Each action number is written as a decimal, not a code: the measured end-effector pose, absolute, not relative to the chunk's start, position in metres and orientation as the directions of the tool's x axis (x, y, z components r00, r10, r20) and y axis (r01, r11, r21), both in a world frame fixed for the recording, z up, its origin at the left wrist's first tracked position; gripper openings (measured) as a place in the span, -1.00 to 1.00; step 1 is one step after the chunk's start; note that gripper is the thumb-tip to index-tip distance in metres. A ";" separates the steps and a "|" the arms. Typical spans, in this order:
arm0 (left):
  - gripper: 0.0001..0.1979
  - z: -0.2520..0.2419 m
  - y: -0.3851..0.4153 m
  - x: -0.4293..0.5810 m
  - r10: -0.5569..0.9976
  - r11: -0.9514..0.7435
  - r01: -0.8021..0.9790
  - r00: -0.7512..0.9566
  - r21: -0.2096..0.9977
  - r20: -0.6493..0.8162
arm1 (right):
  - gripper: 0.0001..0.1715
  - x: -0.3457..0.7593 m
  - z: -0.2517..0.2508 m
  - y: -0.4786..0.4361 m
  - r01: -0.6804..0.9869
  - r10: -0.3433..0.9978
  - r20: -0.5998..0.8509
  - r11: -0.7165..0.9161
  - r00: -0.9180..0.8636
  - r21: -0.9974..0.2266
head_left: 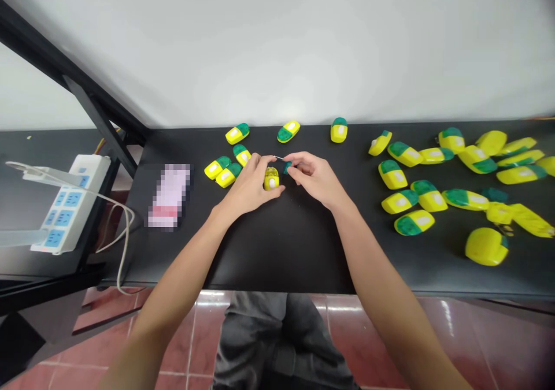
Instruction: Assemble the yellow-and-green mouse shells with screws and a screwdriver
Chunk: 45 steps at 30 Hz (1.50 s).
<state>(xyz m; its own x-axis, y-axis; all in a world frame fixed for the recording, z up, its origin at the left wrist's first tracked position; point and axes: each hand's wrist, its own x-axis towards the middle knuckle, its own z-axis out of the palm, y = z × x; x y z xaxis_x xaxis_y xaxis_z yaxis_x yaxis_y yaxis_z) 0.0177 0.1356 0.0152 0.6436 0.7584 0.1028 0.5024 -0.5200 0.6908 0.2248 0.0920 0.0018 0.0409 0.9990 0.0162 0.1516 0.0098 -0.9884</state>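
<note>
My left hand (pixel 255 183) is closed around an opened yellow plastic case (pixel 272 179), its thumb along the near side. Parts show inside the case, too small to make out. My right hand (pixel 313 176) pinches a small dark green plastic piece (pixel 287 167) just right of the case. A thin, shiny metal strip or pin (pixel 278 158) spans the fingertips of both hands; which hand grips it I cannot tell. Close to my left hand lie several rounded yellow-and-green cases with white patches, among them one case (pixel 228 175).
Many more yellow-and-green cases (pixel 415 222) cover the right of the black table (pixel 281 251), with an opened yellow shell (pixel 532 219) among them. A few stand along the white wall. At left are a pixelated phone-like rectangle (pixel 169 196), a power strip (pixel 71 205) and a white cable (pixel 125 245).
</note>
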 end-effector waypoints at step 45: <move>-0.56 0.028 0.143 0.016 0.792 -0.489 0.619 0.611 0.614 0.015 | -0.64 0.228 -0.003 0.093 0.437 0.997 0.072 0.069 -0.009 -0.897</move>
<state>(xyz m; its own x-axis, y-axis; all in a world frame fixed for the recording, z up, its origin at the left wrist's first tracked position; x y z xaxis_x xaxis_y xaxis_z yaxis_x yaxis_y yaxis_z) 0.0163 0.1432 0.0276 0.6108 0.7917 0.0147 0.6192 -0.4891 0.6144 0.2283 0.0929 -0.0034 -0.0087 0.9973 0.0724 0.4375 0.0689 -0.8966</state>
